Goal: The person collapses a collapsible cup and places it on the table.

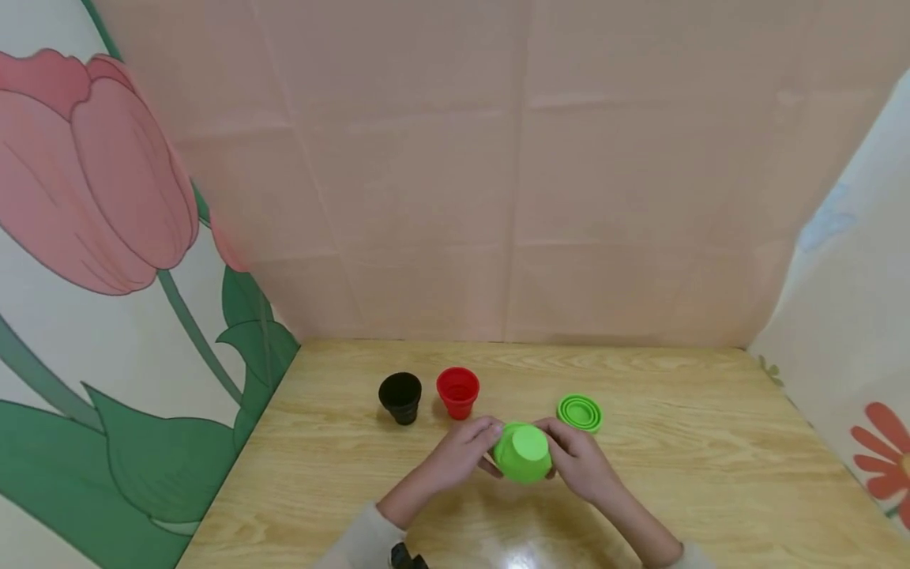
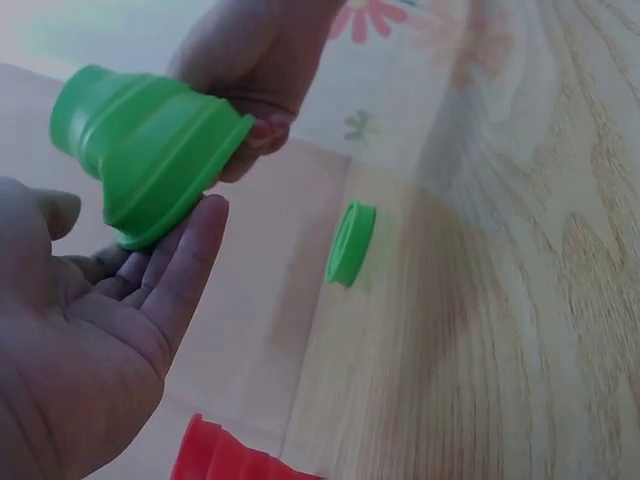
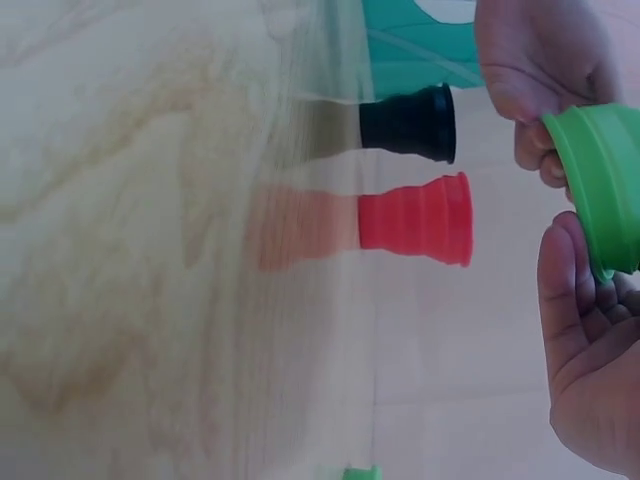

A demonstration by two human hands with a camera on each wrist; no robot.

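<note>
A green collapsible cup (image 1: pixel 524 454) is held above the table, mouth downward and base toward the head camera, with its folds partly drawn out. My left hand (image 1: pixel 460 452) holds its rim from the left, fingers under the edge in the left wrist view. From the other side my right hand (image 1: pixel 579 462) grips the rim, its thumb and fingers at the edge. Just beyond the right hand, a second green collapsible cup (image 1: pixel 580 412) lies folded flat on the table. A red collapsible cup (image 1: pixel 458 393) and a black collapsible cup (image 1: pixel 401 397) stand upright beyond the left hand.
The wooden table (image 1: pixel 298 474) meets a pink cloth (image 1: pixel 419 174) at its back edge. A painted wall with a tulip (image 1: pixel 135 166) borders the left side, and another with a red flower (image 1: pixel 881 450) borders the right.
</note>
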